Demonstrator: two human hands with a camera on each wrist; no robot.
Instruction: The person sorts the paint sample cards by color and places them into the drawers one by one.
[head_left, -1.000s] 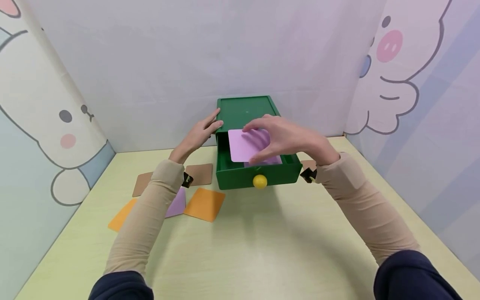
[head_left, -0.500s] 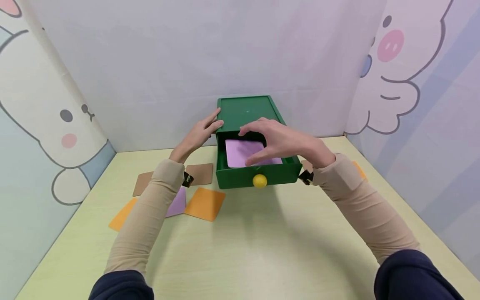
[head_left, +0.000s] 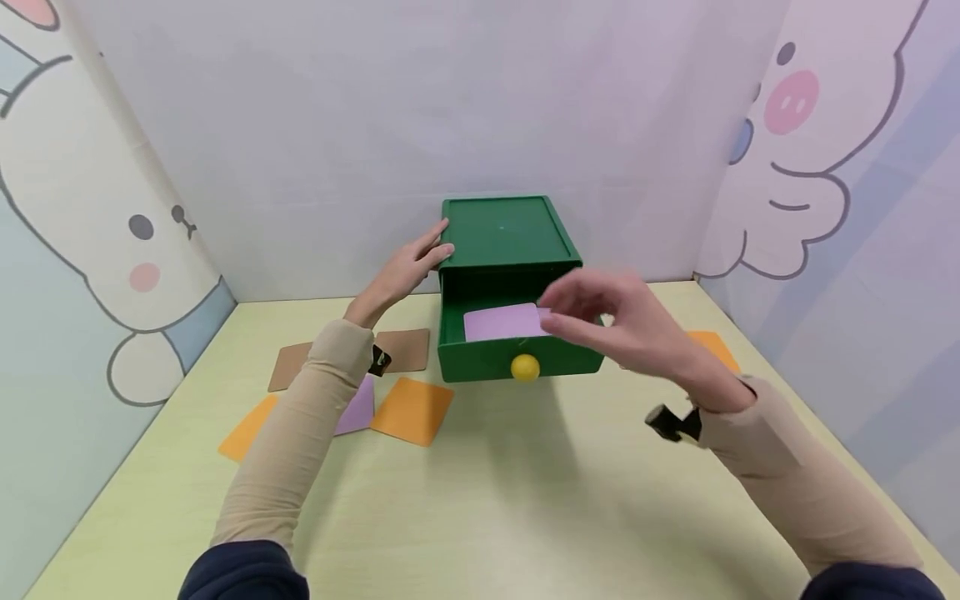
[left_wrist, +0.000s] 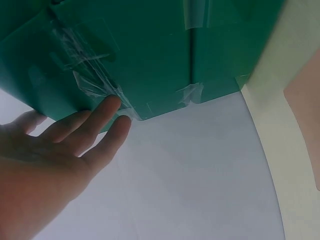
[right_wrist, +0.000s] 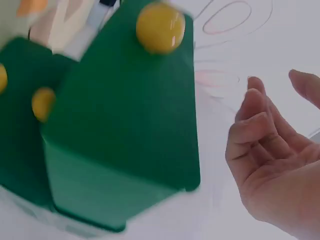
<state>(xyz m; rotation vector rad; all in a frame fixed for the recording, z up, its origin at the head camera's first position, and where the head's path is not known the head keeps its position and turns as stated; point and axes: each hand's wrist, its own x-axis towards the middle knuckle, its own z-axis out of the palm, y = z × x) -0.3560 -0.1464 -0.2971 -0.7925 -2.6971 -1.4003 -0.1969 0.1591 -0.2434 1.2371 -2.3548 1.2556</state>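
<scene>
Purple cards (head_left: 501, 323) in drawer (head_left: 480, 363) of green box (head_left: 506, 233), near back edge of tabletop (head_left: 457, 517); right part hidden by right hand (head_left: 630, 325), fingers loosely bent, released. Left hand (head_left: 401, 271): fingers extended against green box. Left sleeve (head_left: 292, 442) overlaps orange card (head_left: 246, 433).

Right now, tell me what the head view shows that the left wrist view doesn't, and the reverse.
Only the head view: the right hand, the round yellow knob, the flat purple cards and the flat orange cards.
Only the left wrist view: crinkled clear tape stuck to the box's side.
Both: the left hand at the green plastic box, a flat brown card and the pale tabletop.
</scene>
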